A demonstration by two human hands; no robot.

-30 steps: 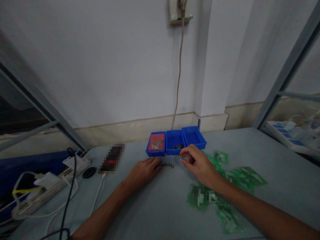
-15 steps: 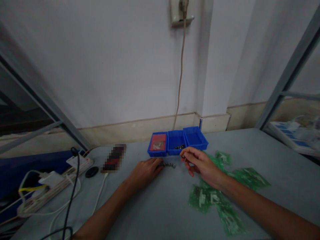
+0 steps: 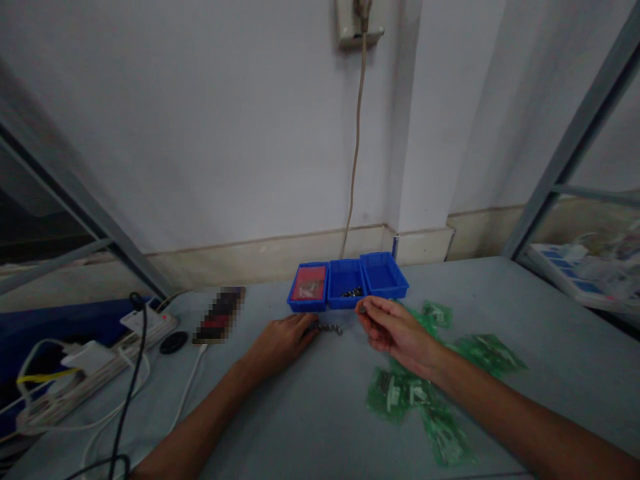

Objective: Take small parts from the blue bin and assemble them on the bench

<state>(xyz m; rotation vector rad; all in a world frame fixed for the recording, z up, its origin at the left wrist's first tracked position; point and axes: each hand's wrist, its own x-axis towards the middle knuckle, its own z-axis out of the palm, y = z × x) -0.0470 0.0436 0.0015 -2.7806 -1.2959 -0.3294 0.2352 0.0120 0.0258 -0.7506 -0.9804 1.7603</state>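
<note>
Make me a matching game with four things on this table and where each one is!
Things:
1. small dark part
2. short row of linked metal pieces
3. green plastic bags
4. white plastic power strip
Places:
A. at the grey table's left edge
B. at the fingertips of the left hand
C. pinched by the right hand
D. under the right forearm
Pairs: 1-C, 2-B, 3-D, 4-A
</note>
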